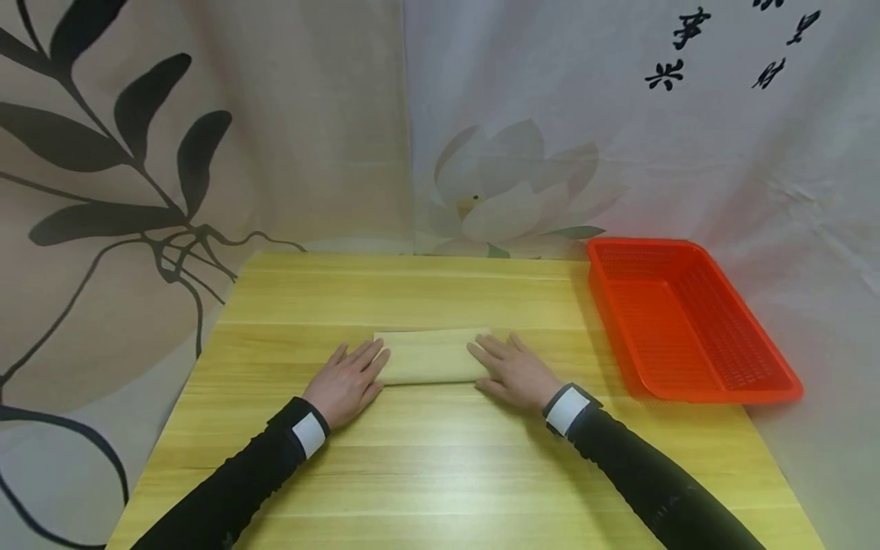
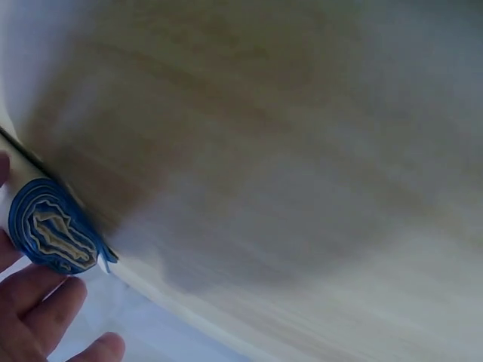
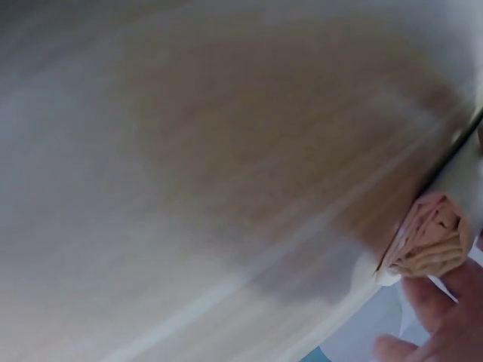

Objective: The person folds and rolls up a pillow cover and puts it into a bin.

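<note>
A cream-coloured roll of thin, sheet-like material [image 1: 431,357] lies crosswise on the table, somewhat flattened. Its left end shows spiralled blue and cream layers [image 2: 56,230]; pinkish and tan layers [image 3: 434,237] are at the right end. I cannot tell whether it is cloth or paper. My left hand [image 1: 347,383] rests against the left end with its fingers extended. At the opposite end, my right hand [image 1: 514,372] touches the roll with fingers spread and fairly straight. Both wrist views show fingertips close to the layered ends.
The wooden table [image 1: 440,473] extends around the roll. A red plastic basket [image 1: 619,336] stands at the right side, partly past the table's edge. Behind the table hangs a pale printed curtain [image 1: 330,137].
</note>
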Available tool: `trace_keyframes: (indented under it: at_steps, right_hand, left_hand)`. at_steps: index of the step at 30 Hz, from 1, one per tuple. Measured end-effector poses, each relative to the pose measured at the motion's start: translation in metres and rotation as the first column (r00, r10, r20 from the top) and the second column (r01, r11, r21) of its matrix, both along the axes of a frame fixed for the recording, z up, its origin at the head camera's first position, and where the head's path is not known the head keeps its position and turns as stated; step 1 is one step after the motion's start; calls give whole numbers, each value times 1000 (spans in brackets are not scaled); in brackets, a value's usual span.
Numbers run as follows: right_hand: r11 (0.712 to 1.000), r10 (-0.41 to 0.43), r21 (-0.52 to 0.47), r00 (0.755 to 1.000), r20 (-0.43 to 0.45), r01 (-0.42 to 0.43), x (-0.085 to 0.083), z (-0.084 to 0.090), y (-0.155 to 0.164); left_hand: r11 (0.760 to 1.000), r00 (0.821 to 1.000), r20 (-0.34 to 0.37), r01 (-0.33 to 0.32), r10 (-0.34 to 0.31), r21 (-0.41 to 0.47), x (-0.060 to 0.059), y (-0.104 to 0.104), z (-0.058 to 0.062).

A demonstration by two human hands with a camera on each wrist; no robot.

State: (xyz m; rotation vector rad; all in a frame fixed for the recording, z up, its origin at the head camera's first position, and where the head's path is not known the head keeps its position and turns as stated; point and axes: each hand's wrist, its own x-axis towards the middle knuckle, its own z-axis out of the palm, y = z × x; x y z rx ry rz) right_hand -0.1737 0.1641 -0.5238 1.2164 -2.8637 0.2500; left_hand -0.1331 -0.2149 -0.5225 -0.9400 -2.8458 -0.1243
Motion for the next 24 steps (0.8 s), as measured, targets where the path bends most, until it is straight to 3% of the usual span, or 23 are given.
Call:
trace_keyframes:
  at_steps: [5,9,13,18,24]
  right_hand:
    - [1000,21,-17,993,-120,-23,3,-4,1]
    - [996,48,-67,986,-160,-60,8,-4,2]
    - [996,59,-64,987,-147,-69,9,-4,1]
    - [998,43,-39,993,-108,-48,4,-5,0]
    - [999,26,-25,999,-46,-27,-3,-7,0]
  left_hand:
    - [999,999,-32,23,-24,-45,-2,4,4]
    - [997,995,-88,49,-55,-64,-4,6,7]
    - [996,990,-126,62,-69,-58,-4,6,5]
    - [998,990,-123,61,-64,-32,-6,8,3]
    - [999,999,-31,39,-39,13,-11,7,3]
